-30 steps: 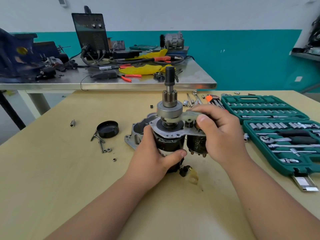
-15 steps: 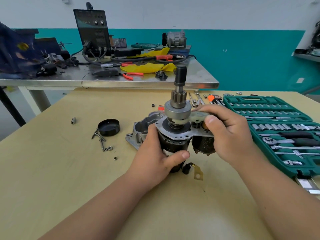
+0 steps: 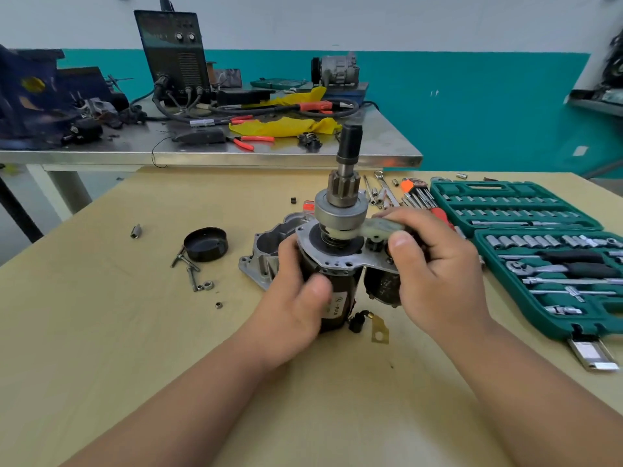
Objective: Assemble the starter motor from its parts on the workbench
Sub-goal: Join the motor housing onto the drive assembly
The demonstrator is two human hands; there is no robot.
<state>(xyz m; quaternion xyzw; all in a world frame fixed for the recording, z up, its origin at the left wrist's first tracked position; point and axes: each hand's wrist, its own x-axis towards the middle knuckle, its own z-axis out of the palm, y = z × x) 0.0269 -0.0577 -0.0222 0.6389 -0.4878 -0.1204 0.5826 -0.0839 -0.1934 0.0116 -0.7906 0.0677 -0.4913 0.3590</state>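
Note:
The black starter motor body (image 3: 340, 298) stands upright on the wooden bench, its pinion gear and shaft (image 3: 344, 183) pointing up. My left hand (image 3: 296, 298) grips the body from the left, thumb across its front. My right hand (image 3: 435, 264) pinches a pale plastic shift lever (image 3: 379, 228) that reaches in under the drive clutch (image 3: 338, 214). The solenoid (image 3: 382, 286) hangs beside the body under the metal plate, partly hidden by my right hand. An aluminium nose housing (image 3: 266, 247) lies behind the motor on the left.
A black round cap (image 3: 205, 244), bolts and nuts (image 3: 195, 276) lie to the left. A loose terminal lead with a brass tab (image 3: 372, 326) sits in front of the motor. An open green socket set (image 3: 546, 254) fills the right side. A cluttered steel table (image 3: 215, 156) stands behind.
The view has shifted slightly. My left thumb has slid along the motor body. My right hand has moved the lever a little at the clutch collar.

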